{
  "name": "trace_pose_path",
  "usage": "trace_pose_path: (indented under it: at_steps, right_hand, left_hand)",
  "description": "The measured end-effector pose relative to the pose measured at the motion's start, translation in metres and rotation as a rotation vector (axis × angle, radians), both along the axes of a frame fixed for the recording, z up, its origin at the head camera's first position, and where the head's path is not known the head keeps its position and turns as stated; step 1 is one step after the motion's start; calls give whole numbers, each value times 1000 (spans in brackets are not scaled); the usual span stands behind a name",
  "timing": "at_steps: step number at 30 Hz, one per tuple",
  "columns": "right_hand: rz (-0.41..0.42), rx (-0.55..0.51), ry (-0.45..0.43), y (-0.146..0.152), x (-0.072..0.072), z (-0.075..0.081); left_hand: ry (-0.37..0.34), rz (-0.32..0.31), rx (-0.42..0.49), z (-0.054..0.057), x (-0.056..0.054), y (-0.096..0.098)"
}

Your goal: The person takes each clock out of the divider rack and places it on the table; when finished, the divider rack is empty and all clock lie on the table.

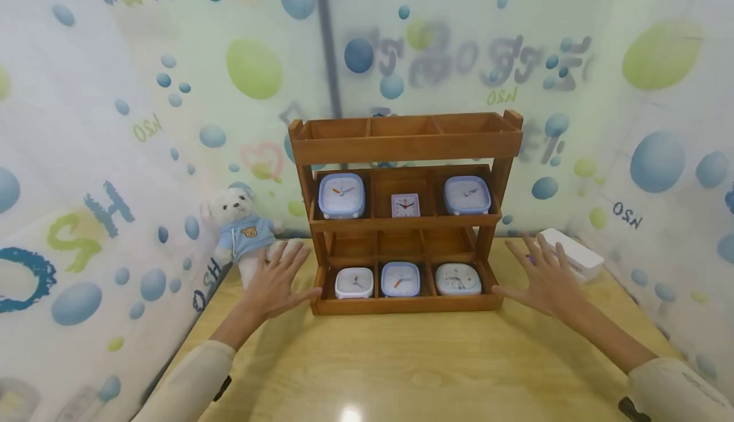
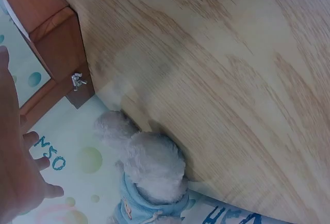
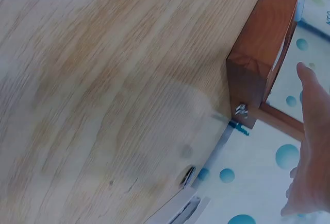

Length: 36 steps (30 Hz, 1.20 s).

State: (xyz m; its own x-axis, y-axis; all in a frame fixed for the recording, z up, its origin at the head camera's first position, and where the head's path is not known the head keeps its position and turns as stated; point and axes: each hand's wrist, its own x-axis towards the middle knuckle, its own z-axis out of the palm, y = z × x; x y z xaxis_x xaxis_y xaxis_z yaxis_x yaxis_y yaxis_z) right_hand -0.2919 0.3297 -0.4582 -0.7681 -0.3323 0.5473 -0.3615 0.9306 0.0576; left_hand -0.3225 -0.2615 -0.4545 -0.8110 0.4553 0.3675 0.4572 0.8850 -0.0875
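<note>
Both hands hold nothing, fingers spread. In the head view my left hand (image 1: 278, 285) is at the left side of a wooden three-tier rack (image 1: 407, 305), its thumb pointing at the bottom tier. My right hand (image 1: 545, 280) mirrors it at the rack's right side. The middle tier carries a blue clock (image 1: 341, 196) at left, a small lilac square clock (image 1: 405, 205) in the centre and another blue clock (image 1: 467, 195) at right. Down in the bottom tier sit a white clock (image 1: 353, 283), a blue clock (image 1: 400, 280) and a pale rounded clock (image 1: 458, 279). The top tier's compartments show no clocks.
A white teddy bear (image 1: 246, 231) in a blue shirt sits behind my left hand. Beyond my right hand lies a white box (image 1: 570, 253). The wooden table (image 1: 401, 364) spreads out before the rack, with patterned curtain walls (image 1: 459, 46) on three sides.
</note>
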Motion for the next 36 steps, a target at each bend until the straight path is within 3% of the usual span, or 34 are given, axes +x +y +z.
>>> trace_pose_path:
  at_steps: [6,11,18,27,36]
  right_hand:
    - [72,-28,54,-14,-5,-1]
    - [91,-35,-22,-30,-10,5]
    - [81,-46,-181,-45,-10,0]
    - [173,-101,-184,-56,-23,-3]
    - [142,-191,-336,-65,-27,-5]
  left_hand:
    - [-21,-34,4,-3,-3,8]
    - [-91,-27,24,0,-5,16]
    - [-161,-42,61,-6,-4,28]
    - [-173,-41,109,-8,-4,39]
    - [-229,-18,140,-15,-5,41]
